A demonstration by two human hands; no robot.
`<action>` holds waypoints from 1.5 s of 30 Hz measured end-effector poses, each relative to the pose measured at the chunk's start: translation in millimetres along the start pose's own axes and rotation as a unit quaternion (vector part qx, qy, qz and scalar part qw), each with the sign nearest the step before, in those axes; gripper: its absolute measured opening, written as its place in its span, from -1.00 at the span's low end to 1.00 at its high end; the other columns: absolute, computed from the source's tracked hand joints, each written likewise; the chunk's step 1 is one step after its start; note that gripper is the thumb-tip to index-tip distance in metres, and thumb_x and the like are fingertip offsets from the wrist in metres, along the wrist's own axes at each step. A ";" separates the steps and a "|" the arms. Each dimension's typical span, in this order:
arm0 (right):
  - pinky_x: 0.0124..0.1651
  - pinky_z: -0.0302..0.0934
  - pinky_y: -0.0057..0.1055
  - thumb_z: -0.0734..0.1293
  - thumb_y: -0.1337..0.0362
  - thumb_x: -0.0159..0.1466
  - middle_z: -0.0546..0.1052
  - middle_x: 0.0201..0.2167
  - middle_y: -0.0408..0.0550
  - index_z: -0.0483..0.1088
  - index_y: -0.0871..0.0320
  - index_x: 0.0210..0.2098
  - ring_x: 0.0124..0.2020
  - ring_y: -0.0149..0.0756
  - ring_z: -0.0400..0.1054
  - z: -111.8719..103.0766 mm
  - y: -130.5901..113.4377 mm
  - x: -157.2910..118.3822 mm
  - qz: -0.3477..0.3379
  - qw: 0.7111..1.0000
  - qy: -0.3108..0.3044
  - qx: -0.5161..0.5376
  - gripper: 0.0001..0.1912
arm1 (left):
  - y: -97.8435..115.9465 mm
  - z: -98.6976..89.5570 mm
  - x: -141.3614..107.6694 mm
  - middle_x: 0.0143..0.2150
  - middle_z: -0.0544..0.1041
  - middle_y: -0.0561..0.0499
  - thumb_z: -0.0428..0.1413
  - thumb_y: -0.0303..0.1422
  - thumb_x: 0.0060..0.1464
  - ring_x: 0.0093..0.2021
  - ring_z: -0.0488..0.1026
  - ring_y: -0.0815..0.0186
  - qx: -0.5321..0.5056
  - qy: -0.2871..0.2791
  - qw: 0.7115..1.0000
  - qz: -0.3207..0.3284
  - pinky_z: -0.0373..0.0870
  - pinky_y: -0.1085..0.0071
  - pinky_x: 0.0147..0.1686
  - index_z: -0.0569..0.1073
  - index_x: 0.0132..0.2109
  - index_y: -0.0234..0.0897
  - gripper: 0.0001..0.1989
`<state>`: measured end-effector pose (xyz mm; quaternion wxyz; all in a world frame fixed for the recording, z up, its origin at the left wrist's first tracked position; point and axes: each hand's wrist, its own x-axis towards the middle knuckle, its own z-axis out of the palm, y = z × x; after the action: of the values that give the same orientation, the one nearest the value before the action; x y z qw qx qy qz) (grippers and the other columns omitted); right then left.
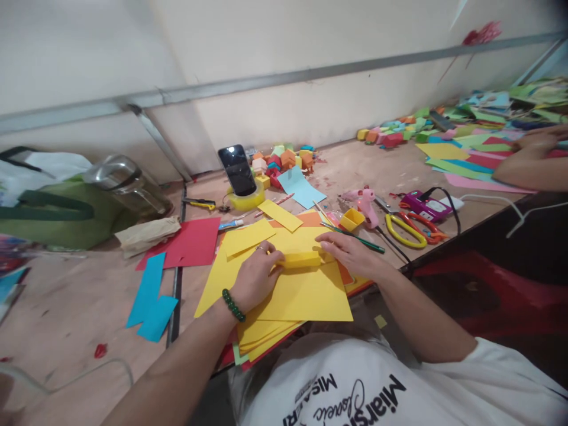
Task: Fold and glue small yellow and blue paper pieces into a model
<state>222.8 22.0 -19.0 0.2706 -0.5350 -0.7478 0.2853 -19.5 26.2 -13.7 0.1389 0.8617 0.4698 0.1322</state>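
A folded strip of yellow paper (302, 260) lies across the stack of yellow sheets (306, 299) in front of me. Its left end is pinched between the thumb and fingers of my left hand (256, 273), which wears a ring and a green bead bracelet (233, 305). My right hand (352, 253) grips the strip's other end, with the fingertips partly hiding it. Two loose yellow pieces, a smaller one (280, 215) and a wider one (249, 237), rest just beyond my hands. A dark green pencil (355, 238) lies beside my right hand.
A pink glue gun (366, 204), a small yellow paper box (352, 219) and scissors (406, 232) lie to the right. A phone (238, 170) leans on a tape roll (247, 196) at the back. Blue strips (147, 290) lie left. Another person's hands (535, 148) are far right.
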 end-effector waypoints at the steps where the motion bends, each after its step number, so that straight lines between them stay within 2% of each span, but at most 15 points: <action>1: -0.21 0.30 -0.37 0.16 0.14 0.32 0.56 -0.22 -0.02 0.44 0.15 -0.18 -0.22 -0.26 0.43 0.6 -3.8 1.2 0.000 1.000 0.001 0.009 -0.70 | -0.5 0.3 -0.3 -0.08 0.39 -0.12 0.04 -0.55 0.04 -0.27 0.45 0.24 0.006 0.012 1.000 0.014 0.42 0.28 -0.25 0.51 -0.25 -0.27 -0.81; 5: -0.24 0.30 -0.38 0.32 0.18 0.21 0.58 -0.24 -0.04 0.45 0.14 -0.19 -0.25 -0.25 0.45 6.0 -18.7 3.2 0.004 0.999 -0.033 0.037 -0.77 | -5.4 1.8 -1.6 0.04 0.37 -0.15 0.00 -0.62 0.01 -0.26 0.44 0.29 0.020 0.075 0.993 0.093 0.43 0.31 -0.24 0.53 -0.31 -0.26 -0.74; 9: -0.39 0.23 -0.48 0.25 0.34 0.21 0.54 -0.45 -0.15 0.38 0.15 -0.06 -0.47 -0.38 0.38 13.1 -27.3 1.0 -0.012 0.996 -0.068 0.052 -0.71 | -7.0 1.4 -3.0 0.05 0.39 -0.16 -0.05 -0.65 0.00 -0.14 0.41 0.22 0.050 0.107 0.984 0.136 0.44 0.26 -0.18 0.52 -0.34 -0.25 -0.70; 13: -0.43 0.17 -0.50 0.18 0.41 0.20 0.44 -0.54 -0.21 0.29 0.17 -0.02 -0.53 -0.41 0.30 21.4 -29.9 -1.4 -0.043 0.998 -0.005 0.036 -0.66 | -0.2 -1.7 -6.2 0.09 0.36 -0.18 0.02 -0.64 -0.10 0.00 0.35 0.08 0.045 0.097 0.984 0.144 0.36 0.08 -0.01 0.54 -0.24 -0.23 -0.67; 17: -0.40 0.22 -0.49 0.14 0.39 0.25 0.44 -0.49 -0.18 0.27 0.13 -0.14 -0.50 -0.40 0.32 29.1 -31.9 -2.9 -0.106 0.990 0.077 0.044 -0.79 | 7.6 -0.7 -7.7 0.11 0.32 -0.17 0.10 -0.46 -0.03 0.08 0.31 0.06 -0.152 0.112 0.980 0.056 0.34 0.10 0.02 0.42 0.08 -0.19 -0.53; 20: -0.34 0.27 -0.46 0.10 0.40 0.29 0.48 -0.39 -0.09 0.26 0.10 -0.26 -0.40 -0.36 0.37 33.4 -35.2 -4.4 -0.184 0.976 0.118 0.011 -0.85 | 9.7 1.3 -6.4 -0.25 0.43 -0.03 0.05 -0.40 0.06 -0.27 0.39 0.27 -0.319 0.092 0.942 -0.050 0.41 0.34 -0.28 0.16 0.29 -0.22 -0.38; 22: -0.30 0.29 -0.43 0.07 0.42 0.31 0.49 -0.38 -0.05 0.27 0.10 -0.28 -0.35 -0.33 0.39 36.2 -37.4 -5.6 -0.233 0.964 0.128 -0.022 -0.81 | 9.9 1.3 -5.7 -0.50 0.28 0.14 0.02 -0.43 0.05 -0.50 0.25 0.39 -0.386 0.061 0.914 -0.109 0.30 0.47 -0.47 0.10 0.32 -0.27 -0.34; 24: -0.28 0.30 -0.42 0.05 0.43 0.32 0.50 -0.38 -0.02 0.29 0.11 -0.27 -0.33 -0.31 0.41 39.3 -39.1 -6.6 -0.252 0.958 0.127 -0.043 -0.77 | 10.4 0.2 -5.2 -0.61 0.13 0.22 0.03 -0.43 0.04 -0.58 0.12 0.43 -0.415 0.043 0.897 -0.143 0.18 0.52 -0.56 0.15 0.30 -0.31 -0.35; 26: -0.24 0.31 -0.39 0.07 0.40 0.33 0.51 -0.35 0.01 0.31 0.13 -0.23 -0.29 -0.29 0.42 42.2 -40.1 -7.0 -0.234 0.962 0.126 -0.058 -0.79 | 11.3 -1.1 -4.6 -0.63 0.10 0.23 0.06 -0.37 0.05 -0.59 0.11 0.43 -0.434 0.045 0.888 -0.146 0.18 0.52 -0.55 0.20 0.27 -0.31 -0.39; 28: -0.19 0.31 -0.33 0.16 0.29 0.32 0.52 -0.31 0.04 0.32 0.14 -0.21 -0.25 -0.23 0.43 44.7 -40.5 -6.6 -0.199 0.967 0.132 -0.087 -0.87 | 12.4 -1.6 -3.8 -0.56 0.25 0.18 0.08 -0.30 0.06 -0.51 0.24 0.40 -0.459 0.061 0.878 -0.124 0.28 0.49 -0.45 0.23 0.25 -0.30 -0.40; 30: -0.19 0.30 -0.29 0.27 0.15 0.25 0.53 -0.29 0.07 0.32 0.15 -0.21 -0.23 -0.15 0.43 46.4 -40.5 -5.8 -0.161 0.970 0.135 -0.124 -0.80 | 12.8 -0.8 -3.4 -0.39 0.41 0.07 0.08 -0.26 0.07 -0.34 0.37 0.34 -0.478 0.075 0.870 -0.096 0.37 0.42 -0.27 0.22 0.25 -0.29 -0.40; 33: -0.24 0.30 -0.31 0.34 0.08 0.17 0.54 -0.29 0.06 0.32 0.15 -0.21 -0.26 -0.14 0.45 47.6 -40.3 -5.0 -0.114 0.975 0.128 -0.138 -0.69 | 11.5 3.4 -4.8 -0.26 0.46 0.00 0.08 -0.24 0.09 -0.21 0.40 0.27 -0.448 0.079 0.887 -0.083 0.37 0.34 -0.14 0.18 0.28 -0.33 -0.37; 38: -0.28 0.26 -0.42 0.22 0.25 0.26 0.54 -0.27 -0.03 0.30 0.13 -0.16 -0.31 -0.28 0.46 42.6 -39.5 -5.8 -0.066 0.994 0.083 -0.018 -0.83 | 8.5 10.4 -7.6 -0.43 0.40 0.07 0.05 -0.24 0.13 -0.38 0.35 0.32 -0.384 0.083 0.917 -0.069 0.37 0.38 -0.28 0.15 0.30 -0.33 -0.38; 42: -0.48 0.11 -0.49 0.16 0.26 0.28 0.34 -0.62 -0.26 0.29 0.14 -0.12 -0.59 -0.40 0.26 35.3 -34.3 -5.4 -0.017 0.995 0.082 0.058 -0.80 | 8.5 6.3 -5.6 -0.49 0.32 0.14 0.05 -0.29 0.12 -0.50 0.25 0.40 -0.383 0.093 0.915 -0.081 0.29 0.47 -0.43 0.13 0.30 -0.32 -0.38; 45: -0.52 0.03 -0.51 0.20 0.25 0.25 0.18 -0.68 -0.34 0.26 0.17 0.01 -0.63 -0.43 0.13 30.8 -28.9 -5.3 -0.003 0.992 0.083 0.095 -0.66 | 9.2 1.6 -4.2 -0.58 0.16 0.22 0.06 -0.32 0.11 -0.58 0.13 0.43 -0.358 0.080 0.924 -0.108 0.17 0.51 -0.54 0.11 0.31 -0.36 -0.36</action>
<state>183.8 5.0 -20.0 0.3824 -0.5269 -0.6935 0.3086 -14.0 17.6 -12.3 0.4133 0.6856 0.4908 0.3439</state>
